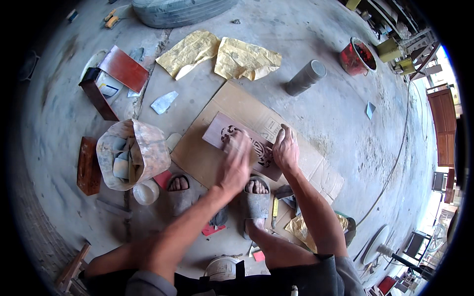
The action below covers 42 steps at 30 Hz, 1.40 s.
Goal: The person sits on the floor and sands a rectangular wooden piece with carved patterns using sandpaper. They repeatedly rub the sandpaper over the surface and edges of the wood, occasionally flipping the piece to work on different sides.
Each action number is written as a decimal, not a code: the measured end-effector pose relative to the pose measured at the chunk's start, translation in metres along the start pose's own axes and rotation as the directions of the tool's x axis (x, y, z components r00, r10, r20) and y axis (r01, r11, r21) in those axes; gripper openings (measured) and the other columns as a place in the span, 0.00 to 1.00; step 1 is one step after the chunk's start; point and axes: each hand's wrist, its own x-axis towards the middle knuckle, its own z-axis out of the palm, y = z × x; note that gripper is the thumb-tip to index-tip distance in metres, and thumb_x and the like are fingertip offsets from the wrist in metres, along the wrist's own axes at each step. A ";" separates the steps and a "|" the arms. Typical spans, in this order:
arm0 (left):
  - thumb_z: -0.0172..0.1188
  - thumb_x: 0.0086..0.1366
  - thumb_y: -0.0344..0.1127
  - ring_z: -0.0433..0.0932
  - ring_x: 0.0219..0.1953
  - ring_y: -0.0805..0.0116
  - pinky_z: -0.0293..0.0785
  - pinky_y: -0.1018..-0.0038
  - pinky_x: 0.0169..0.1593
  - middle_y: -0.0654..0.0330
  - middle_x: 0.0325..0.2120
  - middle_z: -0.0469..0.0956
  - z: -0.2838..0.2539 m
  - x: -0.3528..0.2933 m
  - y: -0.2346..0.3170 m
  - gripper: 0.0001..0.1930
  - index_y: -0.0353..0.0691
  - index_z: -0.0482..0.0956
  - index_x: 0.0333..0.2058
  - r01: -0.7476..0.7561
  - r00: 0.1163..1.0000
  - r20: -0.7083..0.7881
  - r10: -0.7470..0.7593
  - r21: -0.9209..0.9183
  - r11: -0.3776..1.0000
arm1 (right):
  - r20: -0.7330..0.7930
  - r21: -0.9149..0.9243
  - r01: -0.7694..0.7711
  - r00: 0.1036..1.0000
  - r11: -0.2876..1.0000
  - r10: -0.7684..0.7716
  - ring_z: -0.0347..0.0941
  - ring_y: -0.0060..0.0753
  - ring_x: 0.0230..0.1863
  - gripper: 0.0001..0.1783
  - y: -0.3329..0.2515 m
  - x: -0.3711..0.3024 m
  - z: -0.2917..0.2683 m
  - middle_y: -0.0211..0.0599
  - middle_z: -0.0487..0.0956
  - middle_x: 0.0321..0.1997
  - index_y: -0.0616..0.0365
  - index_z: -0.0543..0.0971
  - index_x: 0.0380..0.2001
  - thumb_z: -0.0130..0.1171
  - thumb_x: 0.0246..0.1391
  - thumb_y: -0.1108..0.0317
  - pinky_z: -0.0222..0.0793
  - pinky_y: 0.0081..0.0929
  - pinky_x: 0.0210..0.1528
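Observation:
A flat wooden board (216,132) with cut-out scrollwork lies at a slant on an opened-out cardboard sheet (197,153). My left hand (237,154) is pressed down on the middle of its carved face, fingers bunched together and slightly blurred. A tan edge shows beside those fingers, but what lies under them is hidden. At the board's right end, my right hand (286,150) grips the edge and steadies it; its fingertips are partly out of sight. Pale dust coats both hands.
Left of the cardboard stand a sack (155,153) of scraps, a white cup (146,192) and reddish wooden pieces (123,69). Beyond it lie crumpled yellow sheets (247,56), a grey cylinder (306,78) and a red bucket (356,56). A utility knife (274,212) lies by my foot.

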 end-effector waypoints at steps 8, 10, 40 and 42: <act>0.55 0.63 0.23 0.66 0.69 0.41 0.58 0.53 0.73 0.38 0.67 0.65 -0.011 0.003 -0.013 0.29 0.27 0.69 0.64 0.002 0.999 -0.049 0.001 0.063 0.998 | -0.001 0.019 0.012 1.000 1.000 -0.012 0.72 0.64 0.61 0.23 0.003 -0.004 -0.004 0.64 0.77 0.57 0.65 0.72 0.59 0.38 0.74 0.61 0.67 0.49 0.63; 0.55 0.61 0.22 0.64 0.70 0.41 0.57 0.54 0.74 0.38 0.67 0.65 0.000 0.004 0.004 0.30 0.26 0.69 0.64 0.028 0.997 -0.066 -0.029 -0.008 1.000 | -0.018 0.023 0.011 1.000 1.000 -0.011 0.71 0.63 0.60 0.22 0.003 0.001 0.002 0.62 0.77 0.57 0.64 0.72 0.59 0.39 0.73 0.60 0.66 0.50 0.63; 0.66 0.59 0.32 0.52 0.75 0.39 0.48 0.52 0.77 0.36 0.71 0.56 0.003 0.016 -0.013 0.42 0.20 0.58 0.68 0.123 0.991 0.012 -0.130 0.252 0.960 | -0.022 0.052 0.019 1.000 0.998 -0.018 0.71 0.65 0.62 0.25 0.001 0.000 0.003 0.65 0.76 0.58 0.69 0.70 0.61 0.37 0.74 0.60 0.66 0.49 0.65; 0.67 0.59 0.33 0.53 0.75 0.40 0.47 0.52 0.77 0.36 0.71 0.57 -0.002 0.016 -0.007 0.42 0.21 0.59 0.68 0.053 0.998 0.007 -0.055 0.178 0.983 | -0.031 0.052 -0.004 1.000 0.999 0.006 0.71 0.65 0.61 0.24 0.009 0.002 0.001 0.66 0.76 0.58 0.68 0.70 0.60 0.38 0.74 0.60 0.66 0.48 0.65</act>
